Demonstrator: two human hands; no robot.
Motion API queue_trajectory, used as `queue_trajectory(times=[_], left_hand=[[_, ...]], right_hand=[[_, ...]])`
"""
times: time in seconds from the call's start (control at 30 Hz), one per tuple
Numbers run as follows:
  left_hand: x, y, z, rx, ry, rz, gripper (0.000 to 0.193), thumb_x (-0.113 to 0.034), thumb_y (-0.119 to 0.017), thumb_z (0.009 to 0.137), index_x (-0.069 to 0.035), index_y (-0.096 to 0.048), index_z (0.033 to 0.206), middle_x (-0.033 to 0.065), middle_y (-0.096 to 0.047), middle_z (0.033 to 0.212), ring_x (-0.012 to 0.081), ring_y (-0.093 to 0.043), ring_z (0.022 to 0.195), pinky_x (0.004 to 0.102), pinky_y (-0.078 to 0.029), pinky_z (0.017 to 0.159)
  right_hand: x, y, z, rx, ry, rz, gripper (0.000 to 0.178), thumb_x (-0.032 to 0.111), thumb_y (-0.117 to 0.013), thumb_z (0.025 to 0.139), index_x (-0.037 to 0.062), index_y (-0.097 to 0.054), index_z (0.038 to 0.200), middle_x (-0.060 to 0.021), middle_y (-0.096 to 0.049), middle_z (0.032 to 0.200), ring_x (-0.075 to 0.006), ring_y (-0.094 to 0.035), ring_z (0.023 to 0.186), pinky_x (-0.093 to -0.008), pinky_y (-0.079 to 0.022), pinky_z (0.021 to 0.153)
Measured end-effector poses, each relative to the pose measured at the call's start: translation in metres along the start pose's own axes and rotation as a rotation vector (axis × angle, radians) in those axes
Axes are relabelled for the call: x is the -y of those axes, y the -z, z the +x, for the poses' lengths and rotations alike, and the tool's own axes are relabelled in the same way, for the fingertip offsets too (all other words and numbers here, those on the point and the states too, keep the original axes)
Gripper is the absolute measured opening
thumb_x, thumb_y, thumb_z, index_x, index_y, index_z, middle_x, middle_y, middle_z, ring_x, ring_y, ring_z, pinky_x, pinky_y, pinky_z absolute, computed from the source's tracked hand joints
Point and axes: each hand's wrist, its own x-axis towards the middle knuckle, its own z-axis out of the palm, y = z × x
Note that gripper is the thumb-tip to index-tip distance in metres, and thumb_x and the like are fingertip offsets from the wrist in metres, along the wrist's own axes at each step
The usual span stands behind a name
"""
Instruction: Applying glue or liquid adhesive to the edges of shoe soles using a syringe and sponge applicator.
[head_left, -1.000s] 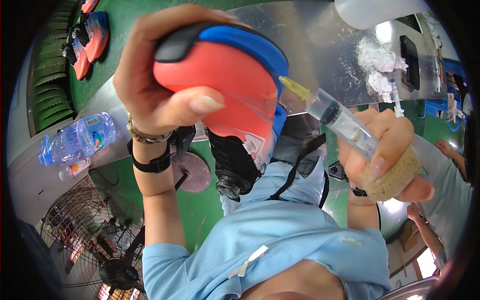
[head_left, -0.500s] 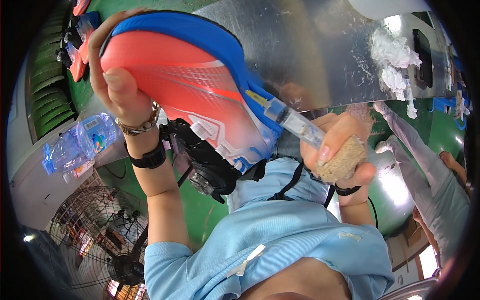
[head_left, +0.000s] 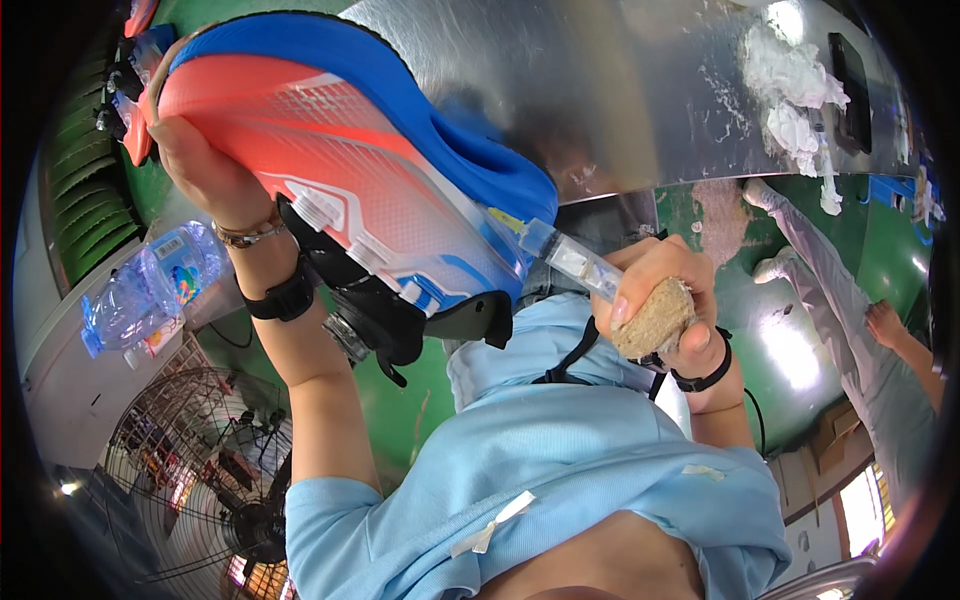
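Since the earlier frames: shoe (head_left: 340,190) turned from heel-on to a full side-and-sole view and raised higher; syringe (head_left: 575,262) tip now tucked under the blue heel edge rather than held off it.

Shoe. Red-orange sole with blue rim and white mesh panel, held up close to the camera, sole tilted toward the viewer, heel toward the syringe. So held, the seam between sole and blue rim is exposed at eye level, judged to suit close work along that edge.

Left hand (head_left: 205,170). Closed on the toe end of the shoe, thumb lying across the sole, fingers hidden behind it. Forearm rises nearly upright from the lower frame, wrist bent back; a bracelet and a black band (head_left: 283,300) sit at the wrist.

Right hand (head_left: 665,300). Closed on two things at once: the clear syringe pinched between thumb and forefinger, and a tan sponge block (head_left: 652,320) cupped in the palm under the remaining fingers. Syringe slants up and left, its tip touching or just beside the heel; actual contact cannot be told. Keeping the sponge in the same hand is judged to leave it ready for wiping. Wrist bears a black band, forearm angled up from the lower right.

Surroundings. Metal table (head_left: 640,90) behind the shoe with white wadding (head_left: 790,95) on it; plastic bottle (head_left: 140,290) at left; fan (head_left: 200,490) lower left; another person's arm (head_left: 860,320) at right, well apart.
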Motion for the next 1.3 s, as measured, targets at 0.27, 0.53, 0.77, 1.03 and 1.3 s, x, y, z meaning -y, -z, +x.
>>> queue_trajectory(times=[0.27, 0.53, 0.77, 1.03, 1.3], left_hand=[[0.005, 0.006, -0.006, -0.097, 0.066, 0.080, 0.052, -0.044, -0.035, 0.089, 0.003, -0.049, 0.106, 0.0099, -0.054, 0.101, 0.0168, -0.052, 0.092, 0.0295, -0.041, 0.081], [0.026, 0.025, -0.012, -0.215, 0.218, 0.063, 0.044, -0.039, -0.039, 0.090, 0.002, -0.054, 0.096, 0.0059, -0.055, 0.092, 0.0117, -0.052, 0.084, 0.0254, -0.043, 0.074], [0.027, 0.037, -0.030, -0.190, 0.449, -0.037, 0.036, -0.032, -0.042, 0.090, 0.000, -0.056, 0.088, 0.0036, -0.056, 0.086, 0.0082, -0.052, 0.075, 0.0211, -0.042, 0.069], [0.021, 0.047, -0.058, -0.212, 0.645, -0.168, 0.026, -0.026, -0.049, 0.088, -0.002, -0.057, 0.091, 0.0034, -0.060, 0.084, 0.0095, -0.057, 0.072, 0.0216, -0.047, 0.061], [-0.014, 0.103, -0.126, -0.188, 0.849, 0.030, 0.023, -0.026, -0.050, 0.087, -0.005, -0.057, 0.090, 0.0026, -0.060, 0.080, 0.0070, -0.058, 0.065, 0.0183, -0.046, 0.052]], right_hand=[[-0.001, 0.010, -0.014, -0.016, -0.042, -0.069, 0.055, 0.052, -0.051, 0.077, -0.0028, -0.055, 0.080, -0.0099, -0.060, 0.065, -0.0150, -0.060, 0.054, -0.0231, -0.047, 0.051], [-0.005, 0.015, -0.024, -0.084, -0.030, -0.130, 0.052, 0.049, -0.047, 0.080, -0.0028, -0.054, 0.079, -0.0087, -0.058, 0.061, -0.0131, -0.057, 0.050, -0.0218, -0.044, 0.048], [-0.010, 0.011, -0.023, -0.129, -0.041, -0.003, 0.050, 0.045, -0.043, 0.083, -0.0040, -0.052, 0.083, -0.0082, -0.055, 0.058, -0.0102, -0.051, 0.047, -0.0215, -0.040, 0.044], [-0.021, -0.003, -0.001, -0.252, -0.008, 0.105, 0.040, 0.036, -0.040, 0.087, -0.0024, -0.051, 0.088, -0.0094, -0.055, 0.065, -0.0106, -0.050, 0.049, -0.0216, -0.038, 0.044], [-0.028, -0.017, 0.004, -0.312, 0.010, 0.087, 0.033, 0.030, -0.038, 0.089, -0.0006, -0.051, 0.090, -0.0078, -0.055, 0.067, -0.0091, -0.049, 0.050, -0.0203, -0.036, 0.043]])
